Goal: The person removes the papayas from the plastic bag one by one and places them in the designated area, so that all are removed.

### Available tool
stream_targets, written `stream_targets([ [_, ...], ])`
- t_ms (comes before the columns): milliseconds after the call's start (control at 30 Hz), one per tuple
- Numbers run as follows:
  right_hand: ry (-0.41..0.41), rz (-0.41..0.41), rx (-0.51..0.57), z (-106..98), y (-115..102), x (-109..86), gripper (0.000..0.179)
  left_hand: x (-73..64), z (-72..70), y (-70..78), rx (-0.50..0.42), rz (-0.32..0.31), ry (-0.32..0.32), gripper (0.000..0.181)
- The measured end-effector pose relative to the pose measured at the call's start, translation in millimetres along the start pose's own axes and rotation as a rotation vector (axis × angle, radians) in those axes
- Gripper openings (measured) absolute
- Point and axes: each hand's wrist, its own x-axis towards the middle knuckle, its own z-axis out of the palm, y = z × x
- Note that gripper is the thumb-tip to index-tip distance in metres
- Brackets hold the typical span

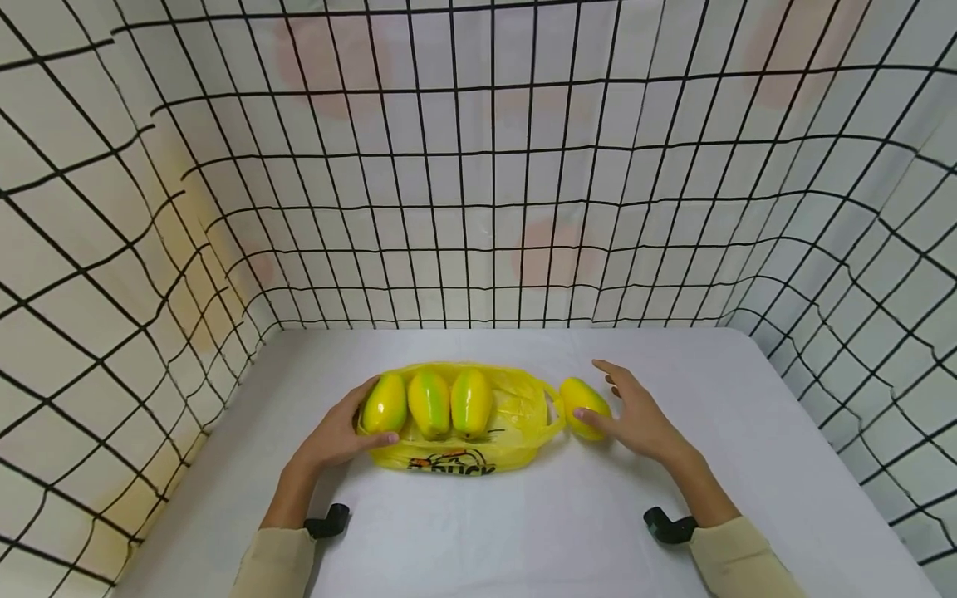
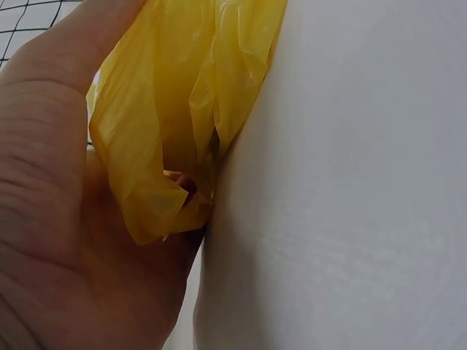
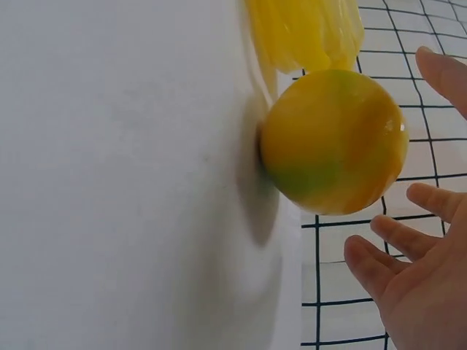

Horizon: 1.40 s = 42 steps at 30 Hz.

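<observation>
Three yellow-green mangoes (image 1: 429, 404) lie side by side within the outline of a yellow plastic bag (image 1: 516, 415) with black print on its front. My left hand (image 1: 340, 432) holds the bag's left end around the leftmost mango, thumb in front and fingers behind. Crumpled yellow plastic (image 2: 168, 109) sits between thumb and fingers in the left wrist view. A fourth mango (image 1: 583, 407) rests on the table right beside the bag's handles. Around it my right hand (image 1: 635, 415) is spread with fingers extended. In the right wrist view, a gap shows between those fingers (image 3: 408, 237) and the mango.
A white cloth covers the table (image 1: 478, 531). Black wire grid (image 1: 493, 183) with white sheeting behind it stands along the back and both sides. A black wrist device (image 1: 329, 522) is worn on each arm, just ahead of the beige sleeves (image 1: 277, 565).
</observation>
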Motion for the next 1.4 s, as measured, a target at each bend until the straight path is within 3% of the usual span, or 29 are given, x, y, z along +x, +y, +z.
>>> stream_targets([
  [400, 0.026, -0.012, 0.026, -4, -8, 1.0, 0.098, -2.1, 1.5, -1.5, -0.036, 0.01, -0.023, 0.111],
  [733, 0.042, -0.057, 0.066, -1, -26, 8.8, 0.092, -5.2, 2.5, -5.1, -0.067, 0.011, -0.023, 0.111],
  [1133, 0.03, -0.097, 0.136, 10, -47, 10.3, 0.09, -2.4, 1.3, 0.4, -0.002, 0.025, 0.005, 0.114],
  [1400, 0.015, -0.106, 0.183, 17, -60, 10.3, 0.088, -2.5, 0.6, 2.0, -0.013, 0.034, 0.012, 0.113],
])
